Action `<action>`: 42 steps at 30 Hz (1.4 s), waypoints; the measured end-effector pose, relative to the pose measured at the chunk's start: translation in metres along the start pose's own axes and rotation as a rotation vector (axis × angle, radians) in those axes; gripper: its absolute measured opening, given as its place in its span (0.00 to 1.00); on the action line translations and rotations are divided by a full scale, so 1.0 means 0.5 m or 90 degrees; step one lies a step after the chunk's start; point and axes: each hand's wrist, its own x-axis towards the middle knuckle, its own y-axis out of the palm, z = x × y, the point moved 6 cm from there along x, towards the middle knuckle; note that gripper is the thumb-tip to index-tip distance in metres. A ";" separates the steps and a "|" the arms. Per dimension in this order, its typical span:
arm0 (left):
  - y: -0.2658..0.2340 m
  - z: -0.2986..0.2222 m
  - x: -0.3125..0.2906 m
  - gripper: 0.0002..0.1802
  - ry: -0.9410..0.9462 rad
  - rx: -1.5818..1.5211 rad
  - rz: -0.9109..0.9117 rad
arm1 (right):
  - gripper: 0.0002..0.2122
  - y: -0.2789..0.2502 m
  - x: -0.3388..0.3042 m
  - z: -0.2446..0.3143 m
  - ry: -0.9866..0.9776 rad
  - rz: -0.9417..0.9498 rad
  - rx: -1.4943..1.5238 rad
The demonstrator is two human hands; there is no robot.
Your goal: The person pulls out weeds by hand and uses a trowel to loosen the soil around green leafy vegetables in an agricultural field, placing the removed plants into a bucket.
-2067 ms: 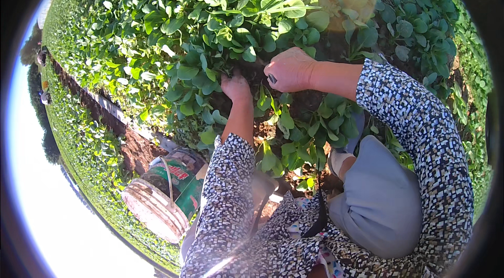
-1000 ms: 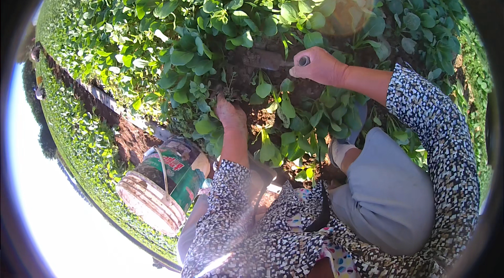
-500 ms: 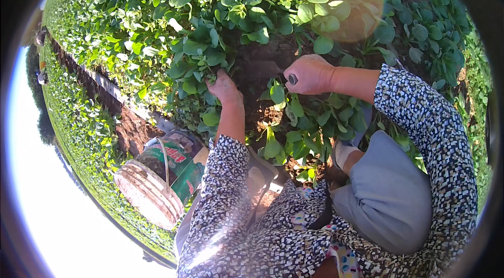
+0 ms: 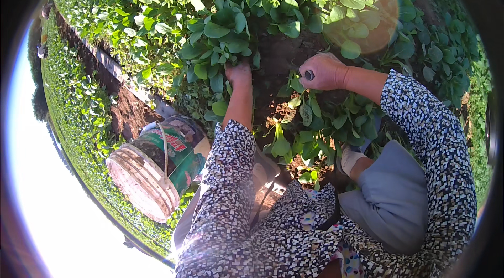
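Two bare hands reach into a bed of green leafy plants, seen from above. At the left, near the bed's edge, sits a green plastic bucket with a ridged, dirty white rim and a thin wire handle; its rim faces the near left. Right of it, a sleeve in black, white and tan mosaic print leads far to the left hand. Its grip is buried under a clump of broad, round, dark green leaves, so I cannot tell whether the fingers are clamped on stems or apart. The clump lies directly beyond this hand and slightly left, its longer spread running away from the wrist. Next comes a shaded strip of bare dark soil, dividing the hands. On its right side is the right hand, its grip clamped around a dark, round-ended tool handle; no blade can be made out. The left hand is clearly nearer the clump, touching it; the right stands apart, across the soil.
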 end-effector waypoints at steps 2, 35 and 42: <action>0.035 0.076 -0.003 0.23 -0.071 -0.057 0.009 | 0.10 0.010 0.035 0.049 -0.069 0.005 -0.045; -0.060 0.074 -0.063 0.43 -0.149 0.059 0.142 | 0.11 -0.002 0.079 0.124 0.035 0.016 0.041; 0.021 0.139 0.018 0.19 -0.053 0.373 -0.078 | 0.11 0.010 0.088 0.168 0.071 -0.002 0.061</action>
